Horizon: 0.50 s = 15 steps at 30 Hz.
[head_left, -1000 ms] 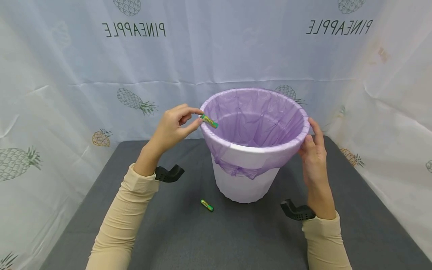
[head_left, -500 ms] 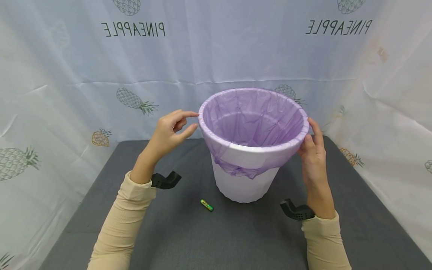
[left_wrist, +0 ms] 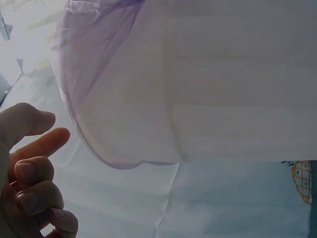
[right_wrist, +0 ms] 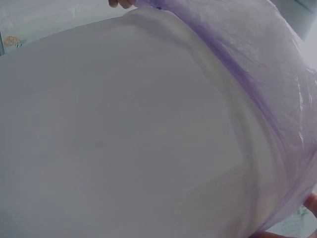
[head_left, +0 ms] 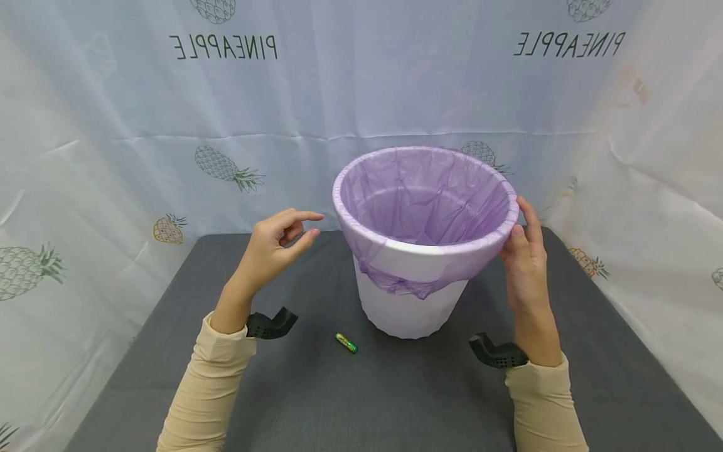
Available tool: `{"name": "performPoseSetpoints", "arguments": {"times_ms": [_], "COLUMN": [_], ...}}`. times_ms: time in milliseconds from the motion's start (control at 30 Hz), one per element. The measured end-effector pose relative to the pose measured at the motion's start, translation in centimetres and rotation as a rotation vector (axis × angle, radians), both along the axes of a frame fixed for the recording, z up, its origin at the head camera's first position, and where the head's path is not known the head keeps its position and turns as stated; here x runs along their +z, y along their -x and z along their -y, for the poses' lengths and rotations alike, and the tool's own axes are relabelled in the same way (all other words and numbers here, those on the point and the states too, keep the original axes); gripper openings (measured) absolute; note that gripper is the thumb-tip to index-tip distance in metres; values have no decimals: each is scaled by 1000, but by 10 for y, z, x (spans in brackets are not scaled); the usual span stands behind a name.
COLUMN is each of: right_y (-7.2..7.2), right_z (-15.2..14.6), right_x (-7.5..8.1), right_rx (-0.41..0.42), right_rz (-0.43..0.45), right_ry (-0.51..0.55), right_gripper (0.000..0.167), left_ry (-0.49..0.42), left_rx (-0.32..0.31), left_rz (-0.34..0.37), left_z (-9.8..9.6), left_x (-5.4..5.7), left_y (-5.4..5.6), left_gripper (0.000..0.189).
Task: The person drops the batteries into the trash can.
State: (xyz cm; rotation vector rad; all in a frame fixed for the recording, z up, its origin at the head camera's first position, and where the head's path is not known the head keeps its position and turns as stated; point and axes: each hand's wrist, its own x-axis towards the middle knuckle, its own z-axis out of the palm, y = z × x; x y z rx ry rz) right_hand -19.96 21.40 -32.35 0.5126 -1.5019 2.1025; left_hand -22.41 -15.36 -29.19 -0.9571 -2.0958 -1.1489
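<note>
My left hand [head_left: 277,248] is in the air left of a white trash can [head_left: 407,307], thumb and index finger apart with nothing between them. Its other fingers are loosely curled, as the left wrist view shows. My right hand [head_left: 525,263] rests against the can's right side, fingertips right at the rim from outside. Over that rim is folded a purple trash bag [head_left: 435,216], which lines the inside; its lower edge hangs around the outer wall. A small green and yellow battery [head_left: 346,343] lies on the table in front of the can, to its left.
A dark grey cloth covers the table [head_left: 361,402]. Behind and on both sides hangs a pale curtain [head_left: 305,94] printed with pineapples. Each wrist wears a black camera mount [head_left: 272,324].
A battery pinched in my left hand over the rim was let go there and is out of sight. The left hand has drawn back left and down. My right hand stays put.
</note>
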Motion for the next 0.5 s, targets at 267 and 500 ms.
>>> {"name": "performPoseSetpoints", "arguments": {"times_ms": [267, 500], "right_y": [-4, -3], "right_z": [-2, -5], "right_x": [2, 1], "right_rx": [-13, -119], "right_rz": [-8, 7], "right_ry": [-60, -129], "right_gripper": [45, 44], "left_ry": [-24, -10], "left_rx": [-26, -36], "left_rz": [57, 145], "left_z": [2, 4], "left_x": [-29, -55], "left_y": [-4, -3], "left_gripper": [25, 23]}}
